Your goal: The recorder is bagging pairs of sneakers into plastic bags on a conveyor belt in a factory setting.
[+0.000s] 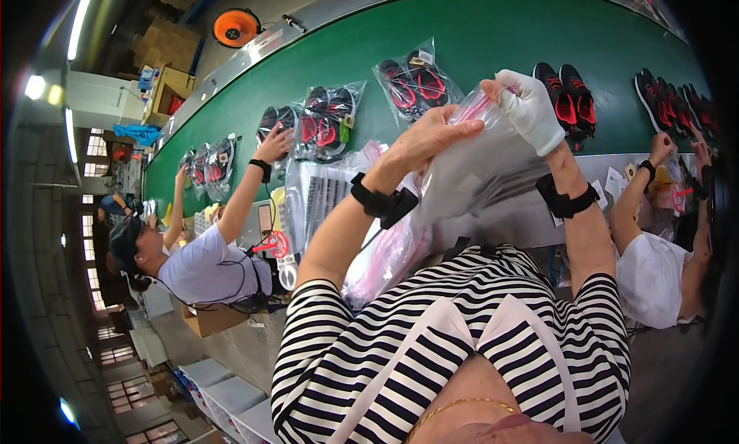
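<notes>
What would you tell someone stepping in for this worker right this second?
Left hand: bare, pinching the top edge of a clear plastic bag.
Right hand: in a white glove, gripping the same edge at its other end, near the pink strip.
The bag is held up in front of the chest and looks empty.
On the green belt: bagged shoe pairs to the left, an unbagged black-and-red pair just beyond the right hand.
Done: bag in hand. Left: nothing is in it yet.
</notes>
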### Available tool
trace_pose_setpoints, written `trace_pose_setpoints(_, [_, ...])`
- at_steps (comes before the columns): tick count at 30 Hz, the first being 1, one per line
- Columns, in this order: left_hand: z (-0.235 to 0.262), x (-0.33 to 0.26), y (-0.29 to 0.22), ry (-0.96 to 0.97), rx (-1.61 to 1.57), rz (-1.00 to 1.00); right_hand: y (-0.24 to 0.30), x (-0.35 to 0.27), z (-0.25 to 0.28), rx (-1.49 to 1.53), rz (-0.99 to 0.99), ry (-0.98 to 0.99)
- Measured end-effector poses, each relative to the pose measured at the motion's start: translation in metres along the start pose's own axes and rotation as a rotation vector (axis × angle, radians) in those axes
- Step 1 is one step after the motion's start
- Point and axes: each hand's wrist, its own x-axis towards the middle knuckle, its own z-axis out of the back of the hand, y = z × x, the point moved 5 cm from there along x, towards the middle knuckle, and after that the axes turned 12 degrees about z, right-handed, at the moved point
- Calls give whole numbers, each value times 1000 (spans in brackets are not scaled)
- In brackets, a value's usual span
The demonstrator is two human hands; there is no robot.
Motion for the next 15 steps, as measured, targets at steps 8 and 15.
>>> trace_pose_setpoints(8, [13,-11,13,-208,413,-65,34,1,0,-547,177,36])
trace_pose_setpoints(15, [-12,7,45,-523,138,-323,30,3,-3,-591,55,93])
